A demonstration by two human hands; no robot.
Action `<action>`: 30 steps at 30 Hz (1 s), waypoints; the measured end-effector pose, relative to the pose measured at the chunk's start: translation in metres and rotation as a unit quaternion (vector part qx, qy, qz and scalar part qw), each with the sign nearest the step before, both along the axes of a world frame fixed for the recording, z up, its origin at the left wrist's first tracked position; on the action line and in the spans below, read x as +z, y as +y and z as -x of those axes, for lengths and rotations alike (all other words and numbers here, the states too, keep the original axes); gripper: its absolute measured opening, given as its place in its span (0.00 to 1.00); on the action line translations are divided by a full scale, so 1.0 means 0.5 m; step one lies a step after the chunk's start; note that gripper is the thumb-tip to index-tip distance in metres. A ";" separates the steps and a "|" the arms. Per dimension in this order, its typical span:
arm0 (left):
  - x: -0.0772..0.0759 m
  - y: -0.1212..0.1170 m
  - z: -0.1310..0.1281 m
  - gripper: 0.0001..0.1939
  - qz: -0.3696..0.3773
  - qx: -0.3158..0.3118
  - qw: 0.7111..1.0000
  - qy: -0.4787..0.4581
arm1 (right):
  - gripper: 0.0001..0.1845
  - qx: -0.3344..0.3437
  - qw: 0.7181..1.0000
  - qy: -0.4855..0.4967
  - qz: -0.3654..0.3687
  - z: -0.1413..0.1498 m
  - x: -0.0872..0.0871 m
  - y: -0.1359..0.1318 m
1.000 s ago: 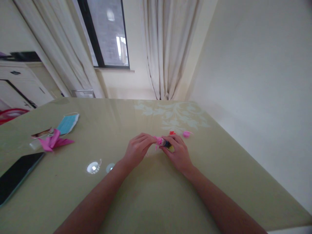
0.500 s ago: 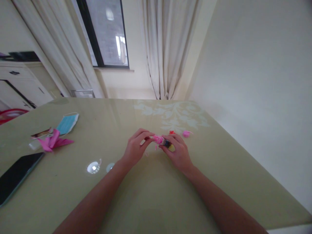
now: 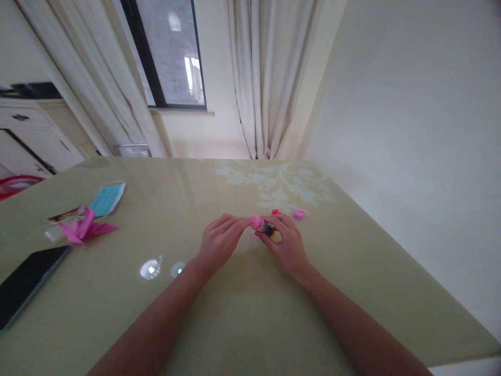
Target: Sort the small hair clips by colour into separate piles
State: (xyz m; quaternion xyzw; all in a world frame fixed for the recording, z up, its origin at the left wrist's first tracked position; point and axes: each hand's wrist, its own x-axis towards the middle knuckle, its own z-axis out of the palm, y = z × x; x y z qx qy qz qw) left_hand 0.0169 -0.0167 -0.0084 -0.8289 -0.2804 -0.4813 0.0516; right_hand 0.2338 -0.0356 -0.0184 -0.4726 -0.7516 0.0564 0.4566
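Note:
Above the table, my right hand (image 3: 287, 241) grips a small pink, dark and yellow roundish piece (image 3: 258, 223) between thumb and fingers. Its pink end looks rough or stringy, and I cannot make out its kind. My left hand (image 3: 221, 239) has its fingers pressed together, with the tips against that pink end. Whether something thin is pinched there is hidden. Just beyond my right hand lie a small red bit (image 3: 276, 212) and a pink lump (image 3: 299, 214) with a thin tail. A tiny pink scrap (image 3: 250, 237) shows between the hands.
On the left of the glossy table (image 3: 242, 334) lie a black phone (image 3: 31, 279), a folded magenta paper shape (image 3: 86, 228) and a blue face mask (image 3: 108, 199). Two bright round spots (image 3: 150, 269) show near my left forearm. A wall borders the right side.
My left hand has turned, its fingers now closer together and stretched toward the pink end. The pink end looks rounder and less drawn out. My right hand keeps its hold in nearly the same place.

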 end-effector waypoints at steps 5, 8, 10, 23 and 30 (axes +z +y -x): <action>0.002 -0.002 -0.005 0.21 -0.030 -0.012 0.995 0.090 | 0.16 0.015 1.000 -0.002 0.007 -0.001 0.002 -0.002; 0.003 -0.004 -0.005 0.22 -0.026 -0.017 0.996 0.084 | 0.16 0.017 1.000 -0.001 0.009 -0.003 0.005 -0.002; 0.003 -0.006 -0.003 0.22 -0.013 -0.019 0.999 0.041 | 0.16 0.010 1.000 0.006 0.008 -0.005 0.006 0.000; -0.079 0.066 -0.008 0.17 0.237 0.091 0.953 0.164 | 0.16 -0.028 0.994 0.105 0.021 -0.016 0.009 0.026; -0.069 0.064 -0.017 0.14 0.289 0.013 0.946 0.147 | 0.15 -0.026 0.995 0.097 0.020 -0.015 0.011 0.026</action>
